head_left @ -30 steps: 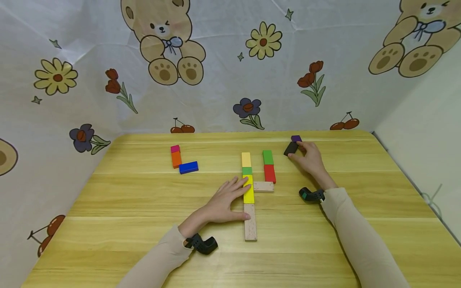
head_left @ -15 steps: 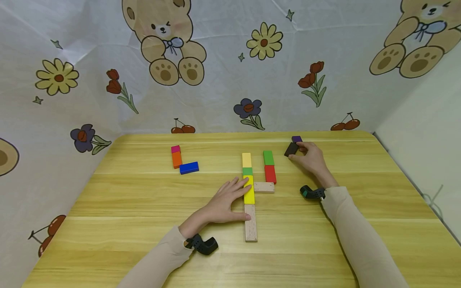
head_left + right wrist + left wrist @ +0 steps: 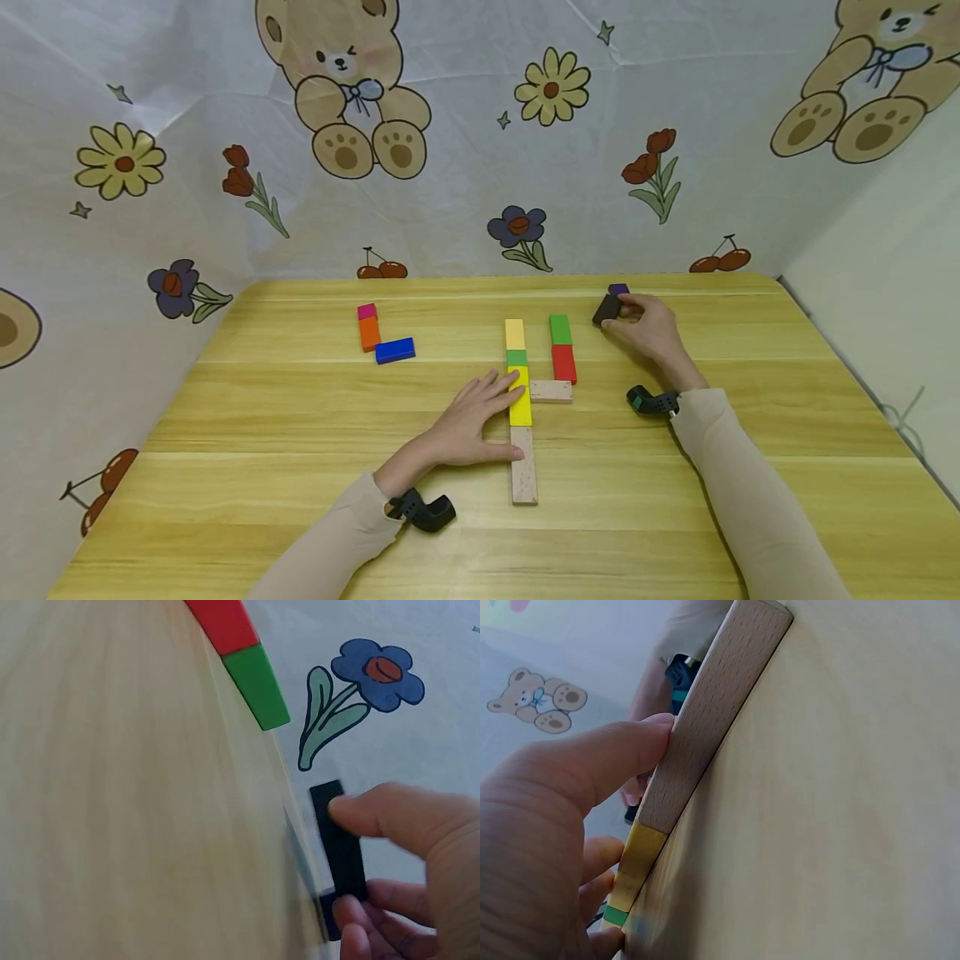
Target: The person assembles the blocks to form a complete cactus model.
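My left hand (image 3: 468,429) rests over a column of blocks with its fingers spread. The fingertips touch the yellow block (image 3: 521,408), and the thumb touches the long plain wooden block (image 3: 524,483). In this column a small green block (image 3: 517,357) and a pale yellow block (image 3: 514,333) lie farther back. At the back right my right hand (image 3: 651,331) pinches a black block (image 3: 337,840) between thumb and fingers. The right wrist view shows that block slightly above the table. A purple block (image 3: 618,289) sits just behind it, partly hidden.
A short plain wooden block (image 3: 551,392) juts right from the column. Beyond it a red block (image 3: 564,364) and a green block (image 3: 560,329) lie end to end. To the left are pink (image 3: 367,311), orange (image 3: 370,334) and blue (image 3: 395,351) blocks. A patterned cloth backs the table.
The black block has risen slightly in my right hand and covers more of the purple block. My left hand stays where it was on the column.
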`<state>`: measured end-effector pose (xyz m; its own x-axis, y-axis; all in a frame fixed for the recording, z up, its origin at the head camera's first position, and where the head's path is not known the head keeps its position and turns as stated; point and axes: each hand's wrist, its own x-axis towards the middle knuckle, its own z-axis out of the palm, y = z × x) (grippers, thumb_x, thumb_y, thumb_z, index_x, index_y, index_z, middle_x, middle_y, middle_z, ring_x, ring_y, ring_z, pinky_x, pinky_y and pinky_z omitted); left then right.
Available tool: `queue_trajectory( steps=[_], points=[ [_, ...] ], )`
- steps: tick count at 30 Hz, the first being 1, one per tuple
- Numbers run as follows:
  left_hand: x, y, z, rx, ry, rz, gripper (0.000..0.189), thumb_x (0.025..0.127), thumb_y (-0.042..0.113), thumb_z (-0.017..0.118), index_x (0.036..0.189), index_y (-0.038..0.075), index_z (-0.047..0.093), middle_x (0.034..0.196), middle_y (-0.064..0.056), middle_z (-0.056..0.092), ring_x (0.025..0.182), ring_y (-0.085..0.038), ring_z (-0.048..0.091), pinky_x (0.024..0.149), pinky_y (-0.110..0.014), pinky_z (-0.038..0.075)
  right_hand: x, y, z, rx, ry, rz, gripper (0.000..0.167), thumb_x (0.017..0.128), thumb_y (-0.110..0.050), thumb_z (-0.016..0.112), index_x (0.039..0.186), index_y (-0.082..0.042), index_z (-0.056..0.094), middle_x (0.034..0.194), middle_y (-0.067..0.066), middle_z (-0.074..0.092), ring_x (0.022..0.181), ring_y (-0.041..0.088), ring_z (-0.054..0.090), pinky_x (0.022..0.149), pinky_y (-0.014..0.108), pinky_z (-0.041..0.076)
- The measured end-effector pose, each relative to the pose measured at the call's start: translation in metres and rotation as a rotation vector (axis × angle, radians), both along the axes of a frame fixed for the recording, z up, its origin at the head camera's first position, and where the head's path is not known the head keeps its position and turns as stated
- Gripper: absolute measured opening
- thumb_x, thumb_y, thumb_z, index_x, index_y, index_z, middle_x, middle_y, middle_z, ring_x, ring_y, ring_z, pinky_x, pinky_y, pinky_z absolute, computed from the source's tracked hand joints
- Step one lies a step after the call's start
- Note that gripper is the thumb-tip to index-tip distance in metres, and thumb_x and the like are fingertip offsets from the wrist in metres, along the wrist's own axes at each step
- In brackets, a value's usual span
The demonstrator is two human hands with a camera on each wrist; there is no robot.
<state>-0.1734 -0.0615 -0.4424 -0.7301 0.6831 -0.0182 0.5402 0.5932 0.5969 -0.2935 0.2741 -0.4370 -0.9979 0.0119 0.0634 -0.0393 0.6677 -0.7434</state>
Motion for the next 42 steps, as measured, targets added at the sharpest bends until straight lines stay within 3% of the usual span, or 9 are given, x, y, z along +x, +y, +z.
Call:
queue_trajectory(
  steps=[5,9,16,26,42],
  points=[
    [0.0,0.0,0.0,-0.004,-0.001,0.0,0.088,0.085,0.051,0.069,0.155,0.018,0.028,0.166,0.003,0.01,0.153,-0.026,0.0,0.124,-0.048,0.002,-0.003,-0.008,0.018,-0.055,0.023,0.018,0.065,0.088,-0.029,0.074,0.141,0.0,0.049,0.124,0.026,0.057,0.113,0.039,0.057,0.097,0.05,0.048],
    [-0.001,0.0,-0.001,-0.002,0.002,0.001,0.088,0.085,0.051,0.069,0.155,0.018,0.028,0.166,0.003,0.01,0.153,-0.026,0.0,0.124,-0.047,0.002,-0.012,-0.024,0.035,-0.041,0.067,0.062,0.064,0.087,-0.03,0.074,0.139,-0.001,0.053,0.124,0.026,0.06,0.11,0.039,0.058,0.096,0.047,0.047],
    [-0.001,0.0,-0.002,0.001,-0.005,0.003,0.088,0.085,0.052,0.069,0.156,0.019,0.028,0.166,0.004,0.01,0.153,-0.026,0.0,0.124,-0.048,0.001,-0.031,-0.062,0.056,-0.081,0.066,0.156,0.062,0.084,-0.024,0.076,0.138,-0.002,0.054,0.125,0.022,0.06,0.114,0.035,0.056,0.1,0.048,0.048],
    [-0.001,-0.001,-0.002,0.002,-0.01,0.001,0.087,0.085,0.052,0.068,0.155,0.019,0.028,0.166,0.004,0.01,0.153,-0.026,0.0,0.123,-0.049,0.003,-0.056,-0.103,0.047,-0.023,-0.031,0.267,0.062,0.084,-0.027,0.077,0.136,-0.003,0.056,0.126,0.02,0.061,0.117,0.034,0.058,0.101,0.048,0.047],
    [-0.002,-0.001,-0.003,-0.002,-0.003,0.002,0.086,0.085,0.052,0.069,0.155,0.019,0.029,0.166,0.004,0.011,0.153,-0.025,0.0,0.124,-0.048,0.003,-0.065,-0.121,0.038,-0.023,-0.154,0.347,0.059,0.082,-0.018,0.078,0.134,-0.001,0.057,0.124,0.019,0.062,0.111,0.03,0.059,0.097,0.042,0.048]
  ],
)
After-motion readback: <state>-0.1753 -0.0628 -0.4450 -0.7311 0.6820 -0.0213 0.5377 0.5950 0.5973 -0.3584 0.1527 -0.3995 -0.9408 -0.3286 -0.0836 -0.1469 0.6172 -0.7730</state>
